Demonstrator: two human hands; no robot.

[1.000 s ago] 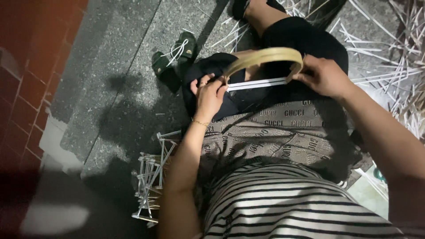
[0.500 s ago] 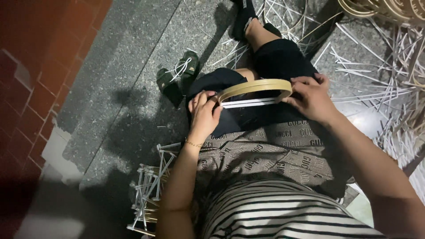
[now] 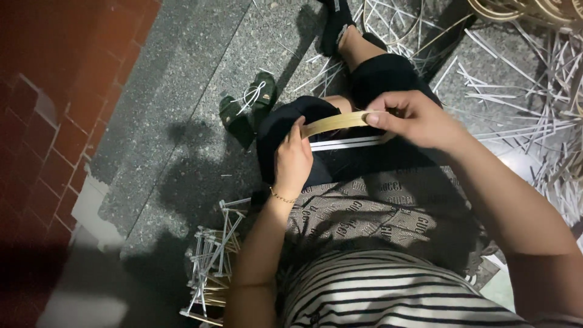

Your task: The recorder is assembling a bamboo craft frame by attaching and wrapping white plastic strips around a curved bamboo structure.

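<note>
Grey stone floor (image 3: 182, 152) — bamboo strip (image 3: 337, 123) between left hand (image 3: 293, 163), right hand (image 3: 413, 118)

Thin tan bamboo strip (image 3: 337, 123) — curved, flat, pale gold, raised over the lap, tilted slightly up rightward

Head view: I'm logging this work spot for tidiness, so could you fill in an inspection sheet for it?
Surface: speckled grey stone floor; the person sits on it, patterned cloth over the lap.
Job's things: flat tan bamboo strip, bent in a curve, held at both ends.
Clutter: pale loose strips scattered at right; small stick frame by the left elbow; green sandal.
Hands: left hand and right hand both grip the strip.
Cables: nothing seen.
Surroundings: red brick wall at left; coiled hoops at top right.
</note>
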